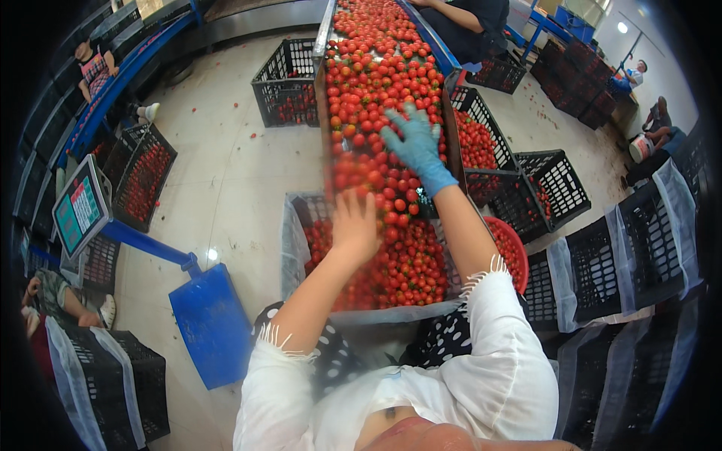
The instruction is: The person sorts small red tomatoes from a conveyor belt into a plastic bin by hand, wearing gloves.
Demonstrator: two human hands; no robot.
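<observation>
Small red cherry tomatoes (389, 84) cover a sloping chute (322, 84) in front of me. Some blur as they tumble off its lower end into a crate lined with pale plastic sheet (294, 248). In that crate lies a deep heap of tomatoes (414, 265). My right hand (414, 144), in a blue-green glove, rests spread on the tomatoes on the chute. Bare, my left hand (356, 222) hovers at the chute's lower left edge, above the crate, fingers extended and nothing visibly gripped.
Black crates with tomatoes stand left (287, 84) and right (476, 135) of the chute. A red tub (505, 248) of tomatoes sits by my right arm. At left is a blue platform scale (211, 324) with a display (83, 206). A co-worker (468, 22) is beside the chute's far end.
</observation>
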